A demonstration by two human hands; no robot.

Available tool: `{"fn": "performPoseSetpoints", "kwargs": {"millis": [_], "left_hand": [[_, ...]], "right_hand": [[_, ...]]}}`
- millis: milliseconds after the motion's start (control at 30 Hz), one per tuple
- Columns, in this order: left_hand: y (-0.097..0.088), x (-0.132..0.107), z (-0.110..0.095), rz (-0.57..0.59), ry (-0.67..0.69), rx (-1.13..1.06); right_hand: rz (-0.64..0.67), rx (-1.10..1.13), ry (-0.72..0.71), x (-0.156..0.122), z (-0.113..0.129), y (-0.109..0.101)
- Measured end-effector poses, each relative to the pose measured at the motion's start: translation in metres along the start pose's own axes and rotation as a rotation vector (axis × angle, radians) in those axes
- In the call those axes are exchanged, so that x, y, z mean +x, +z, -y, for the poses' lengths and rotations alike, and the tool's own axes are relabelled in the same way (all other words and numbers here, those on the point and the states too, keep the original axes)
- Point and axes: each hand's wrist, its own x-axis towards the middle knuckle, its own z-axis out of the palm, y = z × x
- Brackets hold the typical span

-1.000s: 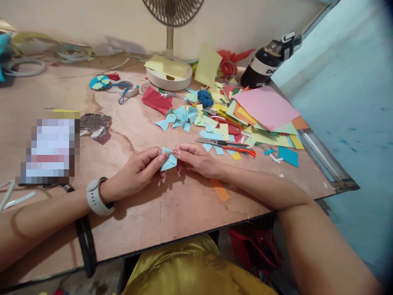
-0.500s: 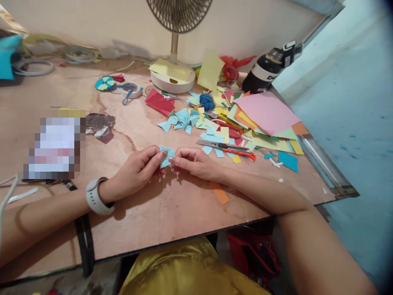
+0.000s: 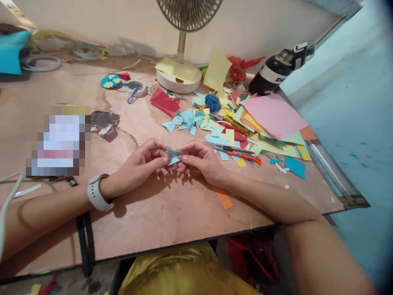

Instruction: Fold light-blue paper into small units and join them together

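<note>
A small folded light-blue paper piece [image 3: 173, 155] is pinched between both hands just above the wooden table [image 3: 153, 217]. My left hand [image 3: 139, 166], with a white watch on its wrist, grips the piece's left end with thumb and forefinger. My right hand [image 3: 201, 159] pinches the right end, the other fingers curled under. A cluster of similar folded blue pieces [image 3: 187, 119] lies just beyond my hands.
An orange utility knife [image 3: 241, 151] and red scissors [image 3: 235, 128] lie right of my hands amid coloured paper scraps and sheets [image 3: 273, 116]. A fan base [image 3: 179, 78], blue yarn [image 3: 212, 101], tape rolls [image 3: 136, 88] and a black bottle [image 3: 278, 69] stand farther back. An orange strip [image 3: 224, 200] lies by my right forearm.
Both hands have kept hold of the blue piece and pressed it flatter and narrower. The view has shifted slightly to the left.
</note>
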Motion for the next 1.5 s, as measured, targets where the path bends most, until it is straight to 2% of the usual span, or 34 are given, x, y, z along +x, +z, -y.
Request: {"fn": "performPoseSetpoints", "kwargs": {"millis": [133,233,367,533,733,867,933,1033,1233,1500], "left_hand": [[-0.002,0.001,0.001,0.01,-0.027,-0.082],[-0.002,0.003,0.001,0.022,-0.086,-0.226],[0.0,0.005,0.002,0.125,-0.153,-0.412],[0.002,0.001,0.001,0.16,-0.04,-0.255],[0.004,-0.001,-0.001,0.16,0.025,-0.116],[0.004,-0.001,0.004,0.181,0.165,-0.029],[0.003,-0.001,0.007,0.199,0.191,0.0],[0.002,-0.001,0.008,0.212,0.165,0.024],[0.003,-0.001,0.007,0.236,0.025,0.028],[0.003,-0.003,0.007,0.361,-0.023,-0.025]], "right_hand": [[0.0,0.014,-0.039,-0.001,-0.001,0.0],[0.009,0.011,-0.069,-0.002,0.0,-0.001],[0.03,-0.108,-0.169,-0.004,0.003,-0.001],[-0.005,-0.171,-0.194,-0.004,0.003,-0.002],[-0.014,-0.155,-0.036,-0.003,0.0,-0.006],[0.024,-0.326,0.004,-0.006,0.007,-0.003],[0.06,-0.391,-0.009,-0.008,0.01,0.0],[0.056,-0.421,-0.019,-0.009,0.011,0.003],[0.019,-0.521,-0.118,-0.012,0.008,0.005],[0.096,-0.657,-0.238,-0.015,0.006,0.004]]}}
